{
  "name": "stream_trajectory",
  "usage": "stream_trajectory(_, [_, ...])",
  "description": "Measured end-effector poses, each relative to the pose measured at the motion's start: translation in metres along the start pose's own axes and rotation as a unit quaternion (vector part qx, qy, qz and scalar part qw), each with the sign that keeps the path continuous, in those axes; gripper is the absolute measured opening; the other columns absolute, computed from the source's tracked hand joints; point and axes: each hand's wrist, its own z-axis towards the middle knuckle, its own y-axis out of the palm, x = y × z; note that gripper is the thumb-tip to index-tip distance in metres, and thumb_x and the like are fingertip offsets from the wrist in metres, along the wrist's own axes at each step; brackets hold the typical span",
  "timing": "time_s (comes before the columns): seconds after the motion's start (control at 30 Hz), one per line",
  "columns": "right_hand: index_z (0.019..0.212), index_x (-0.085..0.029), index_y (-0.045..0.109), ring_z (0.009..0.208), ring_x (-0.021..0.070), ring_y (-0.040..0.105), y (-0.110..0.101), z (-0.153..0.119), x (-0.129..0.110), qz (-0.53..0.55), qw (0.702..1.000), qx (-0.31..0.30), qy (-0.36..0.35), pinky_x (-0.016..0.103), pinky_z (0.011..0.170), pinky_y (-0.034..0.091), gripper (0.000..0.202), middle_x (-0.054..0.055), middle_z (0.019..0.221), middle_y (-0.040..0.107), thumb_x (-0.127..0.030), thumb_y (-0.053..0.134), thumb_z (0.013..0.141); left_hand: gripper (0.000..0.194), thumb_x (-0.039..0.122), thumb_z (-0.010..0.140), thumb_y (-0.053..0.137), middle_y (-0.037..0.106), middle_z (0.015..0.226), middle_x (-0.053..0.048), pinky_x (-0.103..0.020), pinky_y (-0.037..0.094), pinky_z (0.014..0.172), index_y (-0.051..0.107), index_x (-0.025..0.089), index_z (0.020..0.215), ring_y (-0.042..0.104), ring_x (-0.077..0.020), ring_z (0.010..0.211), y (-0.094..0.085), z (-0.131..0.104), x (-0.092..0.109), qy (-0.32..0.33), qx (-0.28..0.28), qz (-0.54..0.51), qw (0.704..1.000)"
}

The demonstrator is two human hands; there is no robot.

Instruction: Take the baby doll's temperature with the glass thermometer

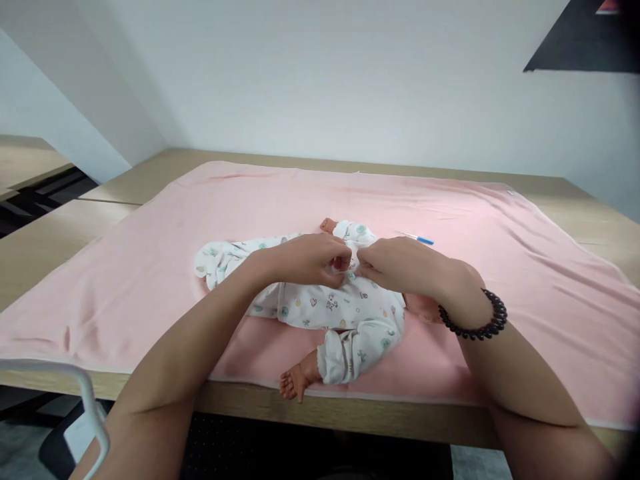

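A baby doll [325, 303] lies on its back in a white printed top and trousers, its head to the right. My left hand [317, 259] is closed in a pinch over the front of the top, a bit of white cloth at its fingertips. Close beside it, my right hand [400, 263] is also closed at the top's front, its fingertips mostly hidden. The right wrist, with a black coiled band [493, 320], covers much of the doll's head. One doll hand [297, 380] reaches the table's near edge.
A pink blanket [240, 200] covers much of the wooden table [185, 160]. Behind the doll lies a thin stick with a blue end [425, 240]. A white wall [325, 80] stands at the back. A chair's grey armrest [90, 393] is at the lower left.
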Motion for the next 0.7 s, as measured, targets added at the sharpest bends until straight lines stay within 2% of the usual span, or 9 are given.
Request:
stream_trajectory(0.13, [0.065, -0.020, 0.038, 0.051, 0.0117, 0.030, -0.002, -0.001, -0.001, -0.001, 1.000, -0.015, 0.022, 0.032, 0.053, 0.024, 0.031, 0.000, 0.058, 0.048, -0.025, 0.043, 0.095, 0.019, 0.034, 0.088, 0.057, 0.062, 0.077, 0.000, -0.028, 0.033, 0.061, 0.056, 0.019, 0.076, 0.051, -0.0137, 0.067, -0.012, -0.014, -0.002, -0.039, -0.052, 0.014, 0.998])
stream_trajectory(0.23, [0.062, -0.019, 0.036, 0.052, 0.0115, 0.027, -0.005, -0.003, -0.001, 0.004, 0.999, -0.028, 0.043, 0.031, 0.052, 0.022, 0.035, -0.001, 0.057, 0.044, -0.027, 0.045, 0.095, 0.028, 0.036, 0.094, 0.051, 0.058, 0.068, 0.001, -0.029, 0.032, 0.058, 0.052, 0.019, 0.072, 0.046, -0.0128, 0.059, -0.021, -0.025, -0.009, -0.051, -0.073, 0.016, 0.996])
stream_trajectory(0.3, [0.063, -0.020, 0.040, 0.054, 0.0125, 0.032, -0.005, -0.005, 0.000, 0.004, 0.999, -0.022, 0.049, 0.031, 0.053, 0.023, 0.036, 0.000, 0.058, 0.045, -0.032, 0.046, 0.096, 0.030, 0.035, 0.096, 0.047, 0.053, 0.064, 0.001, -0.029, 0.031, 0.057, 0.051, 0.019, 0.070, 0.042, -0.0125, 0.056, -0.026, -0.032, -0.013, -0.057, -0.085, 0.010, 0.995])
stream_trajectory(0.37, [0.073, -0.020, 0.050, 0.062, 0.0149, 0.043, -0.004, -0.005, 0.001, 0.013, 0.999, 0.009, 0.036, 0.031, 0.056, 0.027, 0.028, 0.001, 0.067, 0.054, -0.033, 0.048, 0.097, 0.030, 0.032, 0.097, 0.044, 0.053, 0.064, 0.001, -0.029, 0.031, 0.056, 0.054, 0.019, 0.071, 0.042, -0.0127, 0.056, -0.030, -0.037, -0.015, -0.065, -0.095, 0.005, 0.993])
stream_trajectory(0.43, [0.090, -0.019, 0.057, 0.075, 0.0179, 0.052, -0.002, -0.005, 0.001, 0.032, 0.998, 0.052, 0.006, 0.030, 0.061, 0.032, 0.015, 0.004, 0.084, 0.062, -0.029, 0.051, 0.098, 0.026, 0.028, 0.096, 0.043, 0.057, 0.069, 0.000, -0.028, 0.033, 0.058, 0.061, 0.020, 0.079, 0.047, -0.0132, 0.059, -0.033, -0.040, -0.014, -0.077, -0.101, 0.001, 0.992])
stream_trajectory(0.5, [0.100, -0.018, 0.058, 0.082, 0.0190, 0.055, 0.000, -0.004, 0.000, 0.046, 0.996, 0.073, -0.028, 0.030, 0.065, 0.034, 0.009, 0.005, 0.094, 0.064, -0.024, 0.052, 0.098, 0.023, 0.026, 0.095, 0.044, 0.061, 0.076, 0.000, -0.026, 0.035, 0.059, 0.067, 0.021, 0.095, 0.052, -0.0137, 0.064, -0.034, -0.041, -0.012, -0.092, -0.106, 0.000, 0.990])
stream_trajectory(0.6, [0.092, -0.018, 0.057, 0.076, 0.0173, 0.054, 0.003, -0.001, -0.004, 0.036, 0.996, 0.059, -0.054, 0.030, 0.063, 0.032, 0.010, 0.004, 0.088, 0.064, -0.019, 0.050, 0.098, 0.025, 0.026, 0.094, 0.047, 0.062, 0.078, 0.000, -0.025, 0.036, 0.058, 0.067, 0.023, 0.109, 0.053, -0.0135, 0.063, -0.033, -0.040, -0.009, -0.105, -0.112, 0.003, 0.988])
stream_trajectory(0.7, [0.086, -0.018, 0.056, 0.069, 0.0152, 0.051, 0.004, 0.000, -0.006, 0.036, 0.997, 0.045, -0.052, 0.029, 0.061, 0.030, 0.013, 0.002, 0.081, 0.063, -0.016, 0.049, 0.096, 0.024, 0.027, 0.094, 0.047, 0.064, 0.080, 0.000, -0.025, 0.035, 0.058, 0.067, 0.024, 0.108, 0.053, -0.0131, 0.063, -0.031, -0.038, -0.008, -0.093, -0.117, 0.002, 0.989])
